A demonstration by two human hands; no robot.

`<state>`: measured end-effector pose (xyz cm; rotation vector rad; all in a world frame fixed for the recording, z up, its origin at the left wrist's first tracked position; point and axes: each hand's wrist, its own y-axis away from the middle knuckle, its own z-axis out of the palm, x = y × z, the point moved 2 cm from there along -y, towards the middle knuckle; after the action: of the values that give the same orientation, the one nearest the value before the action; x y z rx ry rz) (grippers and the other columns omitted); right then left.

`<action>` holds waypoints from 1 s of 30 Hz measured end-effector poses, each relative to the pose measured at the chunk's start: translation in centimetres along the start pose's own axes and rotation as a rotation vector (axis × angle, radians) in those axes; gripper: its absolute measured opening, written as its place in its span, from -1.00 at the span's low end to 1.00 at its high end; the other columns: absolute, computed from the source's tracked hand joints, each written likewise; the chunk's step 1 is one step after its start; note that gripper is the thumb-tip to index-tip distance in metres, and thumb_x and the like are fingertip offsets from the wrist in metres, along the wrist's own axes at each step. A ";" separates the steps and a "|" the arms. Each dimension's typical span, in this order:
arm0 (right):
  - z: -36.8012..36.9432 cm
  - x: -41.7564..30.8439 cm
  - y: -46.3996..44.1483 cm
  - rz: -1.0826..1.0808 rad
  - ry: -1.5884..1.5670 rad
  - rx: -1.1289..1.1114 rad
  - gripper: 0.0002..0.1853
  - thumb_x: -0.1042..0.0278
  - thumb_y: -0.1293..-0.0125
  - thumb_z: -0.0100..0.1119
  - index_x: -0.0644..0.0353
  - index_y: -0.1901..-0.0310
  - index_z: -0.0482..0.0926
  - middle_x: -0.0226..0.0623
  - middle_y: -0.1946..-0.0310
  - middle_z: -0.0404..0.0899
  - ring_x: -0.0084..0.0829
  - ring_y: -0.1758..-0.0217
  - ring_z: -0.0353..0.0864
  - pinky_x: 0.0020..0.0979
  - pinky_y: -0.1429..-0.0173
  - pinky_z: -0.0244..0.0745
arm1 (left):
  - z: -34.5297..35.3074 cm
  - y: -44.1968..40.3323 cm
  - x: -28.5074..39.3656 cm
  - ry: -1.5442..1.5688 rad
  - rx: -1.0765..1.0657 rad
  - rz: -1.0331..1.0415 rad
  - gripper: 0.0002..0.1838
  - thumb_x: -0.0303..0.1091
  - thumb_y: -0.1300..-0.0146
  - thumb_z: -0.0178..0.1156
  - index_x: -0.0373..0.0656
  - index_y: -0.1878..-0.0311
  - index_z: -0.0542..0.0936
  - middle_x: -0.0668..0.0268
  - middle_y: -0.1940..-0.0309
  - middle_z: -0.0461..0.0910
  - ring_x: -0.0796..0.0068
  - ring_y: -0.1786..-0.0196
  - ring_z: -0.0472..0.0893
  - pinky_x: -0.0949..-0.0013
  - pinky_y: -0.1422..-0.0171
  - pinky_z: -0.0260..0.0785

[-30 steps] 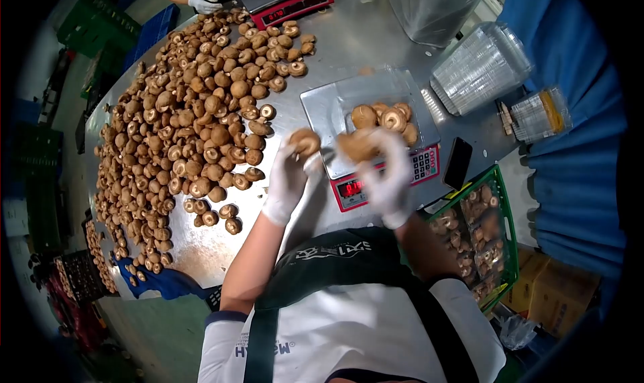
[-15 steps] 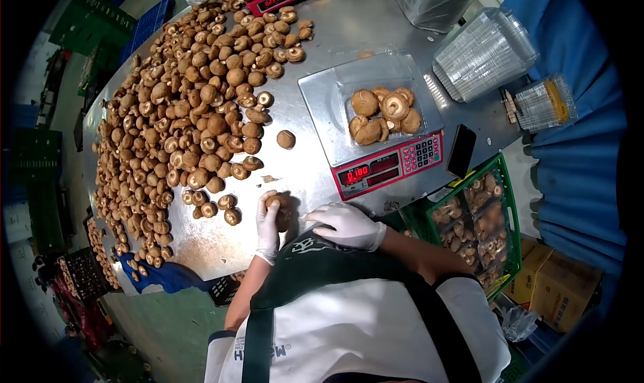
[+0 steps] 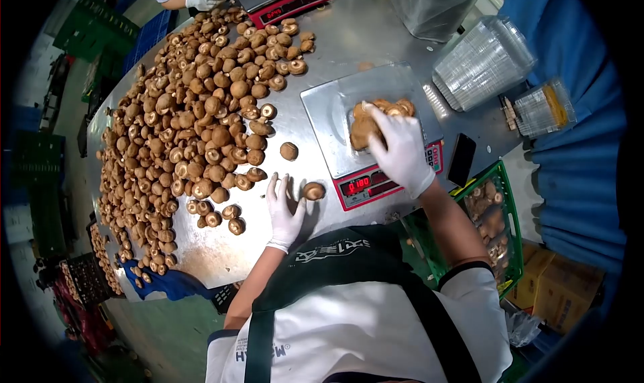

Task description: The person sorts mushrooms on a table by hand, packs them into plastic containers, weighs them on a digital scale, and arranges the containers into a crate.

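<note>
My gloved left hand (image 3: 284,212) is open on the steel table, fingers spread. Just right of it lies a single shiitake mushroom (image 3: 313,191), apart from the hand. My gloved right hand (image 3: 404,148) reaches over a clear plastic tray (image 3: 343,156) on the red scale (image 3: 356,196). Its fingertips are at the mushrooms (image 3: 363,134) in the tray, index finger and thumb apart; the other fingers are partly hidden. The scale's red display seems to read 0.180. Another loose mushroom (image 3: 289,151) rests between the scale and the big mushroom pile (image 3: 194,114).
Stacked clear trays (image 3: 484,62) and a phone (image 3: 462,159) are to the right. A green crate (image 3: 515,238) with packed mushrooms stands below the table edge. At the far end are a second scale (image 3: 290,7) and another person's gloved hand (image 3: 205,0).
My left hand has let go of a mushroom, which now lies on the table, and its fingers have spread. My right hand has moved from near the apron up to the tray.
</note>
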<state>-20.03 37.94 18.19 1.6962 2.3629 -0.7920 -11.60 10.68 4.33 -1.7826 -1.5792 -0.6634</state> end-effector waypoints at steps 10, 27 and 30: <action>0.0 5.3 -1.5 0.011 -0.072 0.155 -0.65 0.37 -0.32 0.09 0.16 -0.12 0.61 -0.24 -0.06 0.61 -0.18 -0.20 0.47 -0.16 -0.26 0.33 | -0.7 -7.9 4.3 0.109 0.029 0.105 -0.43 -0.39 -0.31 0.18 -0.19 -0.39 0.35 -0.08 -0.41 0.19 -0.08 -0.47 0.21 0.06 -0.55 0.05; -3.6 10.7 3.5 0.511 -0.748 0.557 -0.52 0.24 -0.54 -0.15 0.34 -0.35 0.36 -0.10 -0.32 0.45 -0.23 -0.40 0.40 -0.17 -0.47 0.24 | 4.0 -25.4 11.6 1.179 -0.247 -0.307 -0.32 0.28 -0.50 -0.25 -0.09 -0.31 0.44 0.28 0.13 0.49 0.30 -0.01 0.50 0.15 -0.40 0.14; -2.4 11.4 6.2 0.610 -0.985 0.557 -0.50 0.15 -0.62 -0.27 0.33 -0.36 0.35 -0.15 -0.35 0.42 -0.24 -0.39 0.40 -0.20 -0.46 0.25 | 1.8 -19.3 10.2 0.527 -0.304 0.104 -0.44 -0.22 -0.27 0.27 -0.16 -0.31 0.45 0.25 0.04 0.55 0.33 -0.15 0.50 0.28 -0.31 0.33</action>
<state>-18.00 50.19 13.68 1.4796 0.9616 -1.7002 -29.32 19.80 13.47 -1.6928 -1.0646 -1.2545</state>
